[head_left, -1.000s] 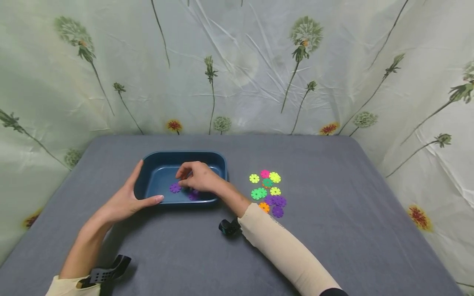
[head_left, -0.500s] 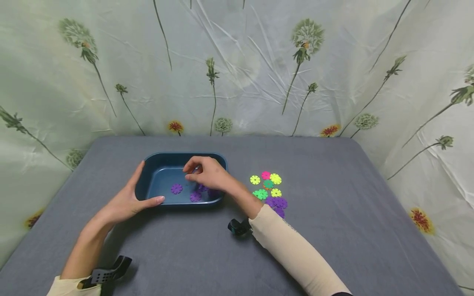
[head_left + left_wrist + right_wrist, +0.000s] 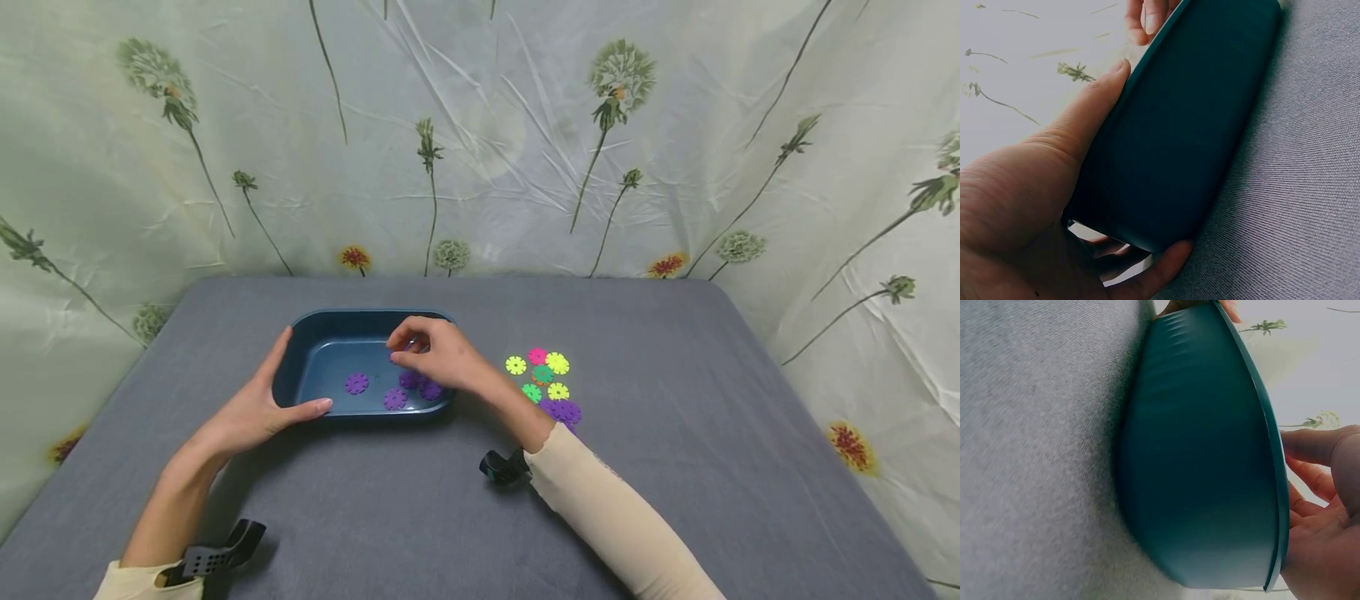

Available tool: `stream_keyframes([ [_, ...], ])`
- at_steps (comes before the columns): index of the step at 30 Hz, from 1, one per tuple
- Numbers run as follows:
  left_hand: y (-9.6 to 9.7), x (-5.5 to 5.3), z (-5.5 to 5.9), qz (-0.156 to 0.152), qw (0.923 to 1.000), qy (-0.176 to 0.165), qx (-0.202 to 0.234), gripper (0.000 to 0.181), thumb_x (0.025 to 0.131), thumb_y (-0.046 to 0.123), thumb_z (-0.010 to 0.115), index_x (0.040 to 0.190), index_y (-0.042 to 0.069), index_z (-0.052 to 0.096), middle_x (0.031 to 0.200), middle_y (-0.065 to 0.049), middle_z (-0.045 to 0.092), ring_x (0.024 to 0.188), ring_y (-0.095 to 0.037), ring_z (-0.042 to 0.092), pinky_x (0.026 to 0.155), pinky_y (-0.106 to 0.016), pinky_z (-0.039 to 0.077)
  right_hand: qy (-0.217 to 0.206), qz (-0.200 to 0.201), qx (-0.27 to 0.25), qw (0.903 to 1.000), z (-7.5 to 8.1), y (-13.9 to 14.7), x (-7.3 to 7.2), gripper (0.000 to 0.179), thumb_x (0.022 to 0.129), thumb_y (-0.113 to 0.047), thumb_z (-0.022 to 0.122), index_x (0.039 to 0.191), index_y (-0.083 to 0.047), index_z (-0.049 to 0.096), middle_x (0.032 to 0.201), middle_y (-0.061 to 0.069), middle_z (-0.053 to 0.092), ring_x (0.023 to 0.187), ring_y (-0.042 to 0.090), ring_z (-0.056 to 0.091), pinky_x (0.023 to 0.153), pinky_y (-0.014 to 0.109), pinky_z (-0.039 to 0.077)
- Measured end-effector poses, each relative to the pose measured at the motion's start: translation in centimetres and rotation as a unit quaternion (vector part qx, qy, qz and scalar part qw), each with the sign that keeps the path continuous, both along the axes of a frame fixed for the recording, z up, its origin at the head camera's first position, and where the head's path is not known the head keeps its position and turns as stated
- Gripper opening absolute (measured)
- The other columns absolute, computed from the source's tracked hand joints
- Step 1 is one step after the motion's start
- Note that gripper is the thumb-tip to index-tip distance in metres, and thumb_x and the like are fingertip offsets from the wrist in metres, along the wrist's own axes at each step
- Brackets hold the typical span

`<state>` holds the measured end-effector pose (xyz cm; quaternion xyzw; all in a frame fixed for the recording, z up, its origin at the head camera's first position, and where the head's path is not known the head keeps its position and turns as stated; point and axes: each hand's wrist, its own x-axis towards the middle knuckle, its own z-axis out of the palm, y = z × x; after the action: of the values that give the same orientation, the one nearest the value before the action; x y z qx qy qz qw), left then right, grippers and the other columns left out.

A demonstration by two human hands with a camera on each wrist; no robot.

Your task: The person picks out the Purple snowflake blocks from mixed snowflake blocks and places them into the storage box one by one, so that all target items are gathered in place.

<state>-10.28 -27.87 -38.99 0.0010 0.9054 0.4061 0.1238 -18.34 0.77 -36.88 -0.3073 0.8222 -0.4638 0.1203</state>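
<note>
My left hand [image 3: 251, 408] grips the left end of a dark blue plastic bin [image 3: 318, 362], its thumb along the near rim and its fingers round the side. In the left wrist view the thumb lies at the rim of the bin [image 3: 1172, 137]. Over the bin's right half, my right hand [image 3: 438, 354] has thumb and fingers pinched together, with a bit of purple disc showing between them. Several purple snowflake discs lie on the bin floor: one disc [image 3: 357, 383] sits apart, while another disc [image 3: 395, 399] lies near those below the right hand.
Right of the bin, loose snowflake discs lie on the grey cloth: a pink disc [image 3: 537, 356], yellow discs [image 3: 557, 362], green discs [image 3: 532, 392] and overlapping purple discs [image 3: 562, 411]. A floral curtain [image 3: 495, 142] hangs behind the table [image 3: 675, 350].
My right hand has moved rightward and slightly away across the bin. More purple discs now show on the bin floor along its path. My left hand keeps its place on the bin.
</note>
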Motion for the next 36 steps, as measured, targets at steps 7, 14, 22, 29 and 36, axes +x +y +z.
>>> stream_keyframes([
  [7,-0.1,0.1,-0.1,-0.004,1.0000,0.006,0.000,0.129,0.089,0.047,0.080,0.165,0.027,-0.023,0.172,-0.028,-0.015,0.155,-0.064,0.001,0.112,-0.085,0.016,-0.008,-0.008,-0.024,0.9997,0.0,0.9,0.3,0.014,0.099,-0.013,0.072,0.111,-0.008,0.073,0.110,0.006,0.074,0.095,0.017,0.069,0.076,0.019,0.054],
  [14,-0.3,0.2,-0.2,-0.009,0.9999,0.012,0.003,0.129,0.089,0.045,0.080,0.165,0.028,-0.023,0.173,-0.027,-0.014,0.155,-0.063,0.002,0.111,-0.085,0.018,-0.007,-0.012,-0.038,0.9992,0.0,1.9,0.4,0.017,0.100,-0.012,0.070,0.114,-0.003,0.072,0.110,0.009,0.073,0.094,0.018,0.069,0.076,0.020,0.054],
  [22,-0.2,0.1,-0.1,-0.008,0.9999,0.014,0.001,0.129,0.089,0.045,0.080,0.165,0.027,-0.023,0.173,-0.028,-0.014,0.155,-0.064,0.002,0.112,-0.085,0.017,-0.009,-0.024,-0.063,0.9977,0.2,3.3,0.9,0.019,0.099,-0.010,0.071,0.115,-0.001,0.071,0.111,0.012,0.073,0.096,0.016,0.068,0.081,0.022,0.054],
  [29,0.0,0.1,-0.1,-0.005,0.9999,0.010,-0.005,0.131,0.088,0.046,0.081,0.165,0.025,-0.023,0.172,-0.030,-0.012,0.154,-0.064,0.004,0.111,-0.085,0.019,-0.010,-0.046,-0.077,0.9959,0.2,5.2,1.8,0.016,0.099,-0.010,0.071,0.113,-0.003,0.071,0.110,0.010,0.072,0.097,0.015,0.068,0.084,0.025,0.056],
  [36,-0.1,0.1,-0.1,-0.004,0.9999,0.009,0.000,0.130,0.088,0.045,0.081,0.164,0.027,-0.023,0.172,-0.028,-0.014,0.155,-0.063,0.002,0.111,-0.084,0.019,-0.009,-0.054,-0.078,0.9955,-0.2,7.4,2.2,0.017,0.099,-0.012,0.070,0.113,-0.001,0.071,0.110,0.010,0.071,0.098,0.019,0.068,0.084,0.029,0.056],
])
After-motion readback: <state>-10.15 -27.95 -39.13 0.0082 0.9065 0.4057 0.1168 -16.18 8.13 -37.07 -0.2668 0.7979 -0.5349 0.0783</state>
